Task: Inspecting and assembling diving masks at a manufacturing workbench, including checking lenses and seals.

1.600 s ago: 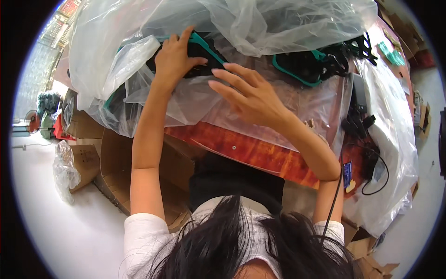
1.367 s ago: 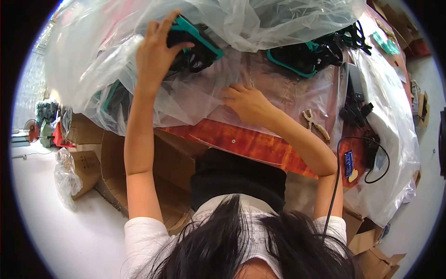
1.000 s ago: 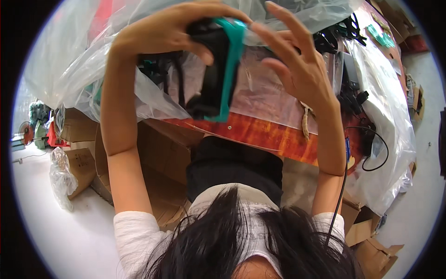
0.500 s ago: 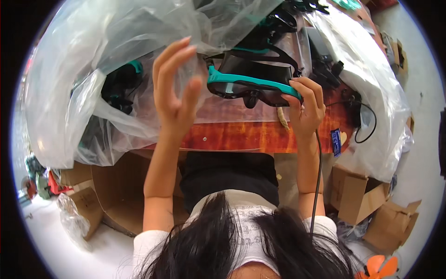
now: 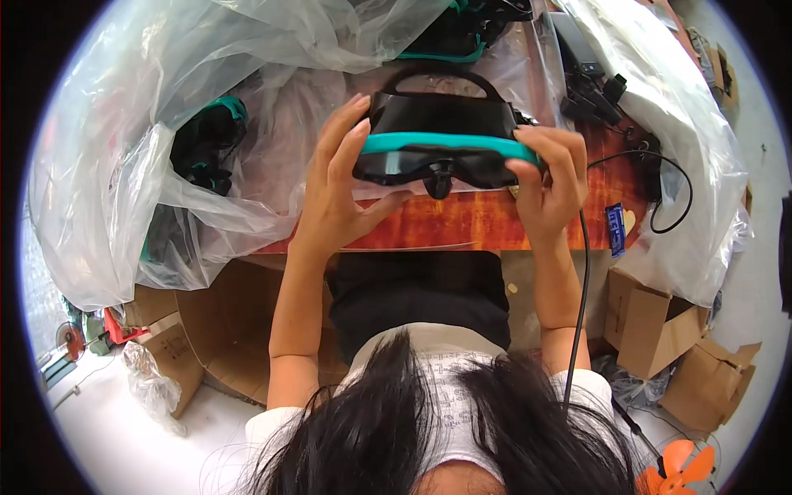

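Note:
A pair of black goggles [image 5: 437,153] with a teal top band, dark lenses and a nose piece is held up over the front of the table. Its black strap loops up behind it. My right hand [image 5: 551,177] grips the right end, fingers on top and thumb beneath. At the left end, my left hand [image 5: 337,186] has its fingers curved against the frame, with the thumb stretched out below the lenses. A black cable [image 5: 584,272] runs down past my right wrist.
Clear plastic sheeting [image 5: 91,181] drapes over the left side, with more black-and-teal goggles [image 5: 210,140] under it. On the right lie a black box [image 5: 573,45], a small blue packet [image 5: 615,229] and a coiled cable. Open cardboard boxes [image 5: 648,322] and an orange fan [image 5: 681,469] stand below.
My left hand has moved from the air to the goggles' left end. The goggles have shifted slightly left and levelled out. My right hand has kept its grip.

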